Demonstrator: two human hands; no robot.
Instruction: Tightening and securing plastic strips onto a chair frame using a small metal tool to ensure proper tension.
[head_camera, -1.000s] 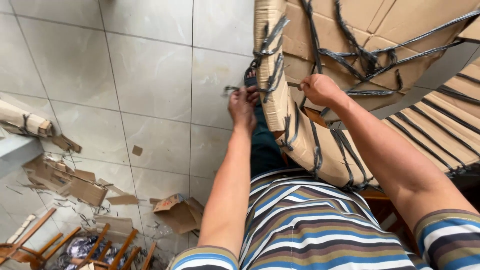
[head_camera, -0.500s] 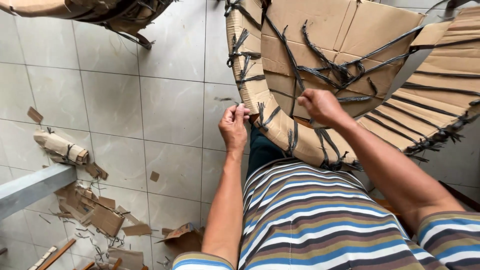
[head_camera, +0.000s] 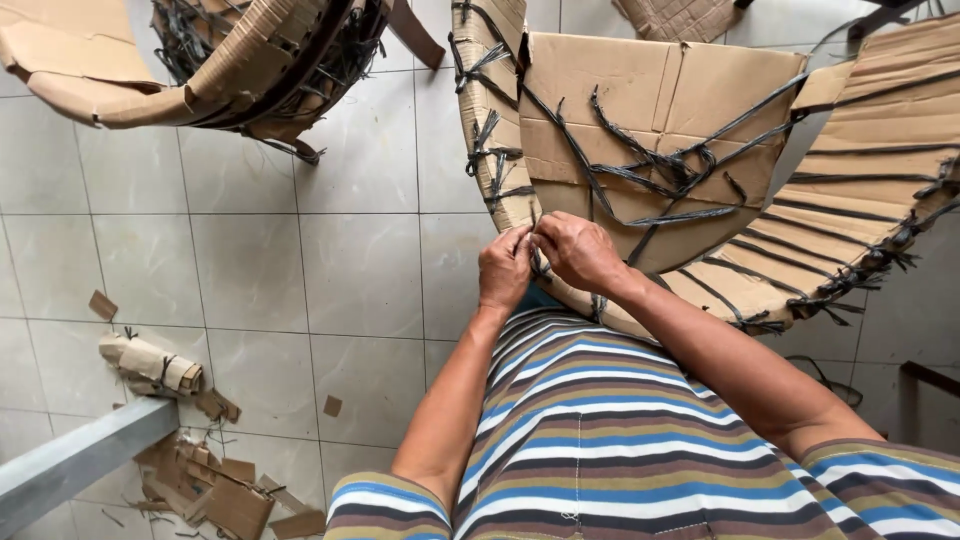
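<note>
Black strap (head_camera: 537, 262) pinched by left hand (head_camera: 503, 270), right hand (head_camera: 577, 252).

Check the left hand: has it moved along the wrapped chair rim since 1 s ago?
Yes. The left hand has closed toward the right hand on the cardboard-wrapped rim; earlier they sat apart on it.

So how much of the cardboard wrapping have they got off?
Some looks done: torn cardboard scraps and a rolled-up piece lie on the tiled floor. In hand: the left hand and right hand pinch a dark strap at the wrapped frame's edge. Left: most of the cardboard is on, tied with many black straps.
</note>
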